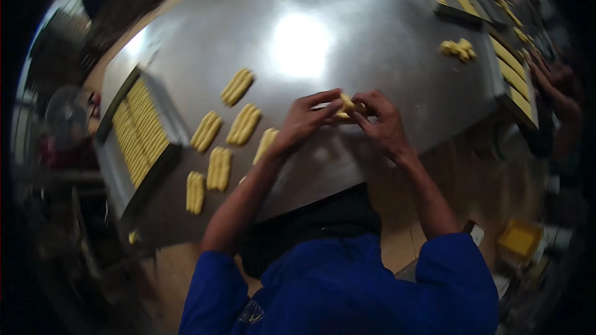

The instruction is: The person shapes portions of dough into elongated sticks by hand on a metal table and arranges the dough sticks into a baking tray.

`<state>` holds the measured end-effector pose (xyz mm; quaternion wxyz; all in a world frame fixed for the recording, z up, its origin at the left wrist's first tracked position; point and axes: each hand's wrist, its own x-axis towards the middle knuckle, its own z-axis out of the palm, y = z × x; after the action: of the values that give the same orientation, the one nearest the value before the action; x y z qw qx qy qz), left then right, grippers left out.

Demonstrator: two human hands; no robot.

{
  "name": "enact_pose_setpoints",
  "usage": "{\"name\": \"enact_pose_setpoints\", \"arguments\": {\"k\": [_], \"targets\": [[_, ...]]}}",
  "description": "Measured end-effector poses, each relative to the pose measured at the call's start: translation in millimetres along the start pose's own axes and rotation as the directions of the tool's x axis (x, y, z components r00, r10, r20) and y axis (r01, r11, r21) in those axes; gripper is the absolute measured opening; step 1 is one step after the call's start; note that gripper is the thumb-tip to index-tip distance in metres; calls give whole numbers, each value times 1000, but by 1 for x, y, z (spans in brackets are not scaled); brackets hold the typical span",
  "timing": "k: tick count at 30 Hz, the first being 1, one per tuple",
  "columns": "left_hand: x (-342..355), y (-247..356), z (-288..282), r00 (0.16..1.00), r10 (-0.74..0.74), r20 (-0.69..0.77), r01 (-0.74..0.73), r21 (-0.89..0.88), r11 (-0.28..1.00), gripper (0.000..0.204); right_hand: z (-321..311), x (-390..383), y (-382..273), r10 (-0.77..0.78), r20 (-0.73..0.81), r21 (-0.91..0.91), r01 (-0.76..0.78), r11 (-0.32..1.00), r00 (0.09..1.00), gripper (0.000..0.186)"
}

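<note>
- Dough (pixel 346 103) between left hand (pixel 303 118) and right hand (pixel 385 125), over the surface (pixel 372 37);
- fingers (pixel 325 96) bent, nearly closed, holding it from either side;
- probably light, soft, easily dented; best taken gently near its ends

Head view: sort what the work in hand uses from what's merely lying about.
In use:
dough piece, in left hand and right hand
grouped dough strips
metal table
left tray, holding strips

Apparently lying about:
yellow container, lower right
small yellow scrap, table's near-left corner
</note>
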<state>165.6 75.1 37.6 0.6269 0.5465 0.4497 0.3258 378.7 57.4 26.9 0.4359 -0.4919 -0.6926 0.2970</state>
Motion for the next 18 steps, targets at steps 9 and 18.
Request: {"name": "enact_pose_setpoints", "arguments": {"k": [9,18], "targets": [[-46,-7,6,973,173,-153,-209,-266,941,37,10,-3,-57,-346,151,-207,372,905,926,24],[-28,-15,-1,750,618,-237,-619,81,781,23,-6,24,-53,347,537,313,-563,765,769,37]]}}
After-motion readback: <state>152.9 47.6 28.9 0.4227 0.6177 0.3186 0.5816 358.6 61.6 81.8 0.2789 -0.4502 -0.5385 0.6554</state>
